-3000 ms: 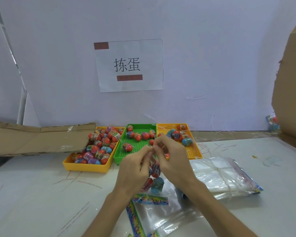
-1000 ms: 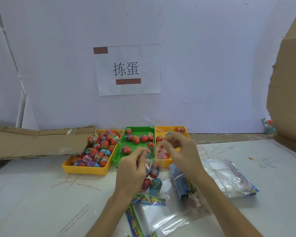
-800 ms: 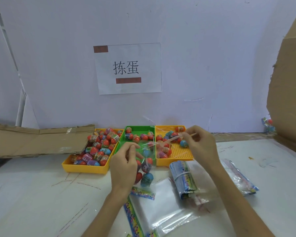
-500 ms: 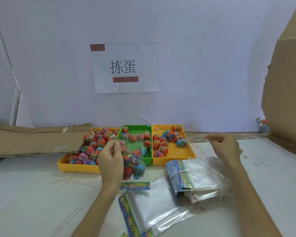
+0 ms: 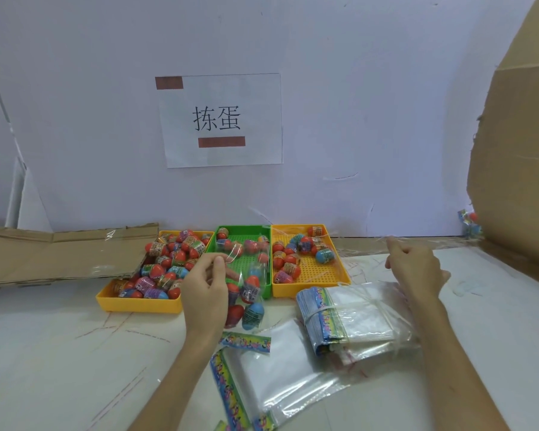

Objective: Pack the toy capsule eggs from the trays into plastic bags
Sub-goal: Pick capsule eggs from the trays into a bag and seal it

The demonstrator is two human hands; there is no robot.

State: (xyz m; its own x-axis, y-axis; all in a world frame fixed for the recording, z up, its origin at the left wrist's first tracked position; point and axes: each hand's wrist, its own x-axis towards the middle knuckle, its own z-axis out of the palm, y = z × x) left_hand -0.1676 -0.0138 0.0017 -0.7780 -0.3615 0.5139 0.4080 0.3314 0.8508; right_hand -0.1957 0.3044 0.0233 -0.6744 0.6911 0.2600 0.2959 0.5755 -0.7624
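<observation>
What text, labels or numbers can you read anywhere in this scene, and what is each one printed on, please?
"拣蛋": on the white paper sign taped to the wall; its two brown bars cover any other text.
Egg wrappers in the trays: printed, too small to read.
Colourful header strips on the plastic bags: patterned, blurred, unreadable.
</observation>
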